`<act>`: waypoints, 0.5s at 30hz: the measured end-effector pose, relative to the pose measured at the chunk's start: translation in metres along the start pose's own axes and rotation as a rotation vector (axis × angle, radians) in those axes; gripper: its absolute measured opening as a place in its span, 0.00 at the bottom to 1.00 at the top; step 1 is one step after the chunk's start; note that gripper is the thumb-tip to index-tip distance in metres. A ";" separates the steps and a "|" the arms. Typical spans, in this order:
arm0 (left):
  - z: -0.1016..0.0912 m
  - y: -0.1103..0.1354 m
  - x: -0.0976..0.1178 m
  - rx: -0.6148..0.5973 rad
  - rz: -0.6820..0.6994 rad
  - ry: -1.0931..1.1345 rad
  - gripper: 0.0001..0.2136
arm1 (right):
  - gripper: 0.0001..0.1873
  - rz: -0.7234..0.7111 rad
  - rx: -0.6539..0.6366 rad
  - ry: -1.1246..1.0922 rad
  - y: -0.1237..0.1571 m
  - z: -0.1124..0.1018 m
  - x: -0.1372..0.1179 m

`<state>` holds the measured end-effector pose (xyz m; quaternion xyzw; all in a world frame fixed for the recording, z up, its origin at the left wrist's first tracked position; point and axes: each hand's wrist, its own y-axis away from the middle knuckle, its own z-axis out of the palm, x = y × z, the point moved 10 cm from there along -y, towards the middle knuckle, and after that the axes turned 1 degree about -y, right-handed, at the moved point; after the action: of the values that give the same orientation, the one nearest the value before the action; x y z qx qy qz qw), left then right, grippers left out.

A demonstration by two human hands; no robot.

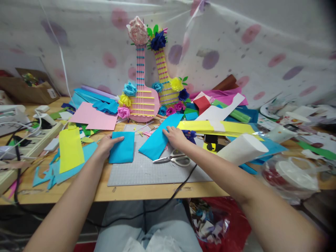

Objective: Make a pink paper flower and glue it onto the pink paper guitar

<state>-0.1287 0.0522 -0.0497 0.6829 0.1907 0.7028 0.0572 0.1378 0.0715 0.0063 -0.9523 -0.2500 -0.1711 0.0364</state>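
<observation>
My left hand point(106, 145) grips the left edge of a folded blue paper rectangle point(122, 150), thumb on top and fingers out of sight beneath. To its right, my right hand point(174, 137) has its fingers bent on the edge of a longer blue paper strip point(153, 141), which lies slanted. Both papers are over a grey cutting mat point(147, 175). Scissors point(174, 159) with pale handles lie just below my right hand, their blades toward the left. A dark blue glue gun point(190, 135) is partly hidden behind my right wrist.
A pink paper guitar point(145, 99) and a yellow one point(168, 92), both with paper flowers, lean at the back. Yellow paper point(70, 148) lies left, a white roll point(241, 149) right. A black cable point(181, 189) crosses the table's front edge. Below sits a scrap bag point(210, 220).
</observation>
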 end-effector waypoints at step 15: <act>-0.003 0.001 -0.001 0.042 0.001 0.231 0.13 | 0.18 0.394 0.420 -0.581 -0.045 -0.062 0.127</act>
<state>-0.1312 0.0504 -0.0502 0.5986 0.2103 0.7727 0.0203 0.2009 0.1600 0.1077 -0.9625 -0.0923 0.1699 0.1902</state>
